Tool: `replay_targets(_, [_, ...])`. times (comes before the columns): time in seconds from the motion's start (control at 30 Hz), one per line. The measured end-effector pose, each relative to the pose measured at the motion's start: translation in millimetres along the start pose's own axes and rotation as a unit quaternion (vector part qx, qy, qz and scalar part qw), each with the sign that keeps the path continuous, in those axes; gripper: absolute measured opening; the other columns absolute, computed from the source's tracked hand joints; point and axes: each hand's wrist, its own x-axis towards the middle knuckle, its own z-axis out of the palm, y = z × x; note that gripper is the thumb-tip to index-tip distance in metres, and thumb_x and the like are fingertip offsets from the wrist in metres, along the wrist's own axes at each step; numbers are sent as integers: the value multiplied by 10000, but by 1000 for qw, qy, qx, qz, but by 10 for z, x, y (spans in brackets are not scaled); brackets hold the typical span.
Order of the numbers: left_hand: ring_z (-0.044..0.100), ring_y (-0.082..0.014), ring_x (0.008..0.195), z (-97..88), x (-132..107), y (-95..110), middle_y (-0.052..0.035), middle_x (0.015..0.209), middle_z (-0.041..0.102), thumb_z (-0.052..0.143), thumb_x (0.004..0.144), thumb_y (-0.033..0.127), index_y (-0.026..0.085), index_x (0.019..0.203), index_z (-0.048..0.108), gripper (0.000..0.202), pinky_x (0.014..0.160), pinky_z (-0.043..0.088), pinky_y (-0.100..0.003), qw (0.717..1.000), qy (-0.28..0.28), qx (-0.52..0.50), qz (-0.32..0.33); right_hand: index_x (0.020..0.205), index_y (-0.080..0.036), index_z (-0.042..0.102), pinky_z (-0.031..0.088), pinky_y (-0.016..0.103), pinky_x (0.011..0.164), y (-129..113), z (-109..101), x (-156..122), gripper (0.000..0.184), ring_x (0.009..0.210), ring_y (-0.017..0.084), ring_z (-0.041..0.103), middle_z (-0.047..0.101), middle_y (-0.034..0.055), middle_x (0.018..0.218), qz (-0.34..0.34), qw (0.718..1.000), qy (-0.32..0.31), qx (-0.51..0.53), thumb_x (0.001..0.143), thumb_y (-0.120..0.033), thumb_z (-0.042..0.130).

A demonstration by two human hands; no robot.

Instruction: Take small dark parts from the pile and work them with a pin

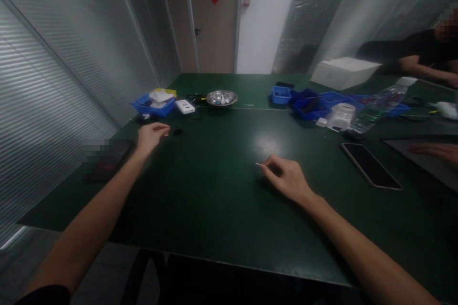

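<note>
My right hand (288, 176) is over the green table, thumb and forefinger pinched on a thin, pale, pin-like piece (257, 164) whose tip sticks out to the left. The rest of that piece is hidden by the fingers. Farther off to the left, my left hand (152, 137) has its fingertips drawn together; whatever they may hold is too small to make out. Just right of those fingertips lies a small dark round patch (178, 132) on the tabletop. A blue tray (157, 110) with white items in it stands behind my left hand, beside a white device (185, 106).
A shiny metal bowl (222, 98) holds small parts. Blue bins (281, 95), a clear plastic bottle (379, 107) and a white box (343, 72) stand at the right. A phone (371, 166) lies right of my right hand. Another person's hand (434, 150) rests at the right edge.
</note>
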Motion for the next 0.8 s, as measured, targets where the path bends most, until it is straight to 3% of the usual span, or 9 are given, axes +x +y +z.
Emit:
replay_targets(0.23, [703,-187,697,140,-28,29,-86,835,756,763,813,289,123,996,783,248,736,591,-321,1000,-21,3,13,878,-219,661,396,276,571,-4,18,5,277,570,140,572,685,2,716,-4,1000,-3,-5,989,-450,556])
replay_targets(0.5, [733,-194,889,159,-29,-51,-129,1028,759,821,730,148,106,1091,748,371,882,604,-323,969,-75,-202,-122,886,-219,662,381,279,577,25,49,-5,279,569,138,568,674,-7,717,-2,1000,-23,-7,997,-452,553])
replay_targets(0.8, [684,-163,727,208,-10,-133,-126,927,738,773,819,299,115,1020,757,273,702,604,-301,984,-54,-143,-92,897,-220,663,396,279,571,5,39,2,281,569,139,571,687,1,736,-6,999,-37,5,999,-455,549])
